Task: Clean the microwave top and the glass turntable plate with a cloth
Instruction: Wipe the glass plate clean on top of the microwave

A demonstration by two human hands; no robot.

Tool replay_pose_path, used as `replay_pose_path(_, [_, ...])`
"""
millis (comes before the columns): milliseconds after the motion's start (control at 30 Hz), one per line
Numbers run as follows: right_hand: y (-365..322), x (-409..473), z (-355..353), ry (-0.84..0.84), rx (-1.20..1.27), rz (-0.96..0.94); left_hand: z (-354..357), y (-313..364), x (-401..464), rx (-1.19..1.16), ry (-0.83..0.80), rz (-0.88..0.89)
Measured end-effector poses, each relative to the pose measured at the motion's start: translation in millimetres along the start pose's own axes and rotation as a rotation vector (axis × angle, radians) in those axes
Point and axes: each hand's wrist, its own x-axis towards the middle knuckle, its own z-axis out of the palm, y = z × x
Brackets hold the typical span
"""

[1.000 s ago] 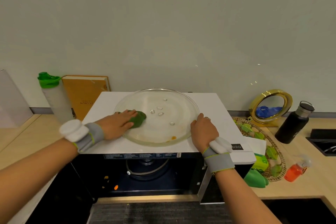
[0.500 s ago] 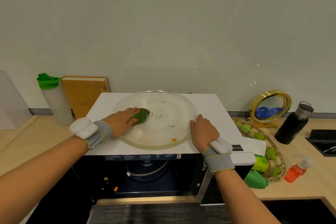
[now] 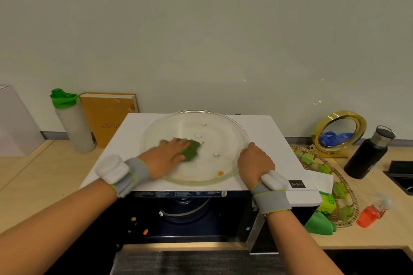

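Pressing green cloth (image 3: 191, 152) on the glass plate (image 3: 214, 131), left hand (image 3: 165, 157) lies flat-fingered; right hand (image 3: 254, 161) curls fingers (image 3: 251, 146) round its rim.

Bare arms, no sleeves. Behind the left hand (image 3: 166, 157) and right hand (image 3: 254, 161) sit grey wristbands (image 3: 136, 173) edged in lime green, each topped with a chunky white pod (image 3: 111, 168).

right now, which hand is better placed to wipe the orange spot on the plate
Left: the left hand presses the cloth on the plate; the right hand holds the rim near the orange spot without one.
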Motion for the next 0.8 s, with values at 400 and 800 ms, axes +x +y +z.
replay_pose_path(400, [-1.1, -2.0, -2.9, -0.004, 0.058, 0.034, 9.5, 19.3, 12.0, -0.046, -0.024, 0.221])
replay_pose_path(800, [-0.9, -4.6, -6.9, -0.026, 0.058, 0.002, -16.8, -0.6, 36.8, 0.073, 0.006, 0.036])
